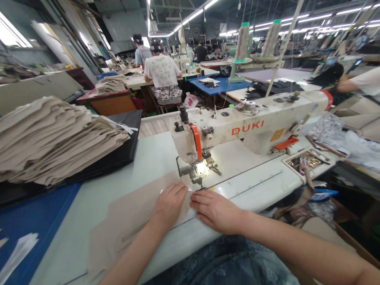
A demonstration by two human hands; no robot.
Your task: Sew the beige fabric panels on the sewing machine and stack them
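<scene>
A thin beige fabric piece (130,202) lies on the pale sewing table, left of and in front of the sewing machine's needle area. On its right end rests my left hand (170,204), fingers bent together and closed on the cloth. A small white strip shows beside those fingers. My right hand (218,211) faces it, fingers held together with their tips at the fabric's right edge; its thumb is hidden. The white sewing machine (249,126), marked DUKI, stands just beyond both hands. Its lamp lights the presser foot (199,166), which is apart from the cloth.
A tall stack of beige cut pieces (56,138) sits on black material at the left. Small tools and metal parts fill a tray (308,160) at the right. Thread cones (242,41) stand behind the machine. Other people (163,73) sit at benches farther back.
</scene>
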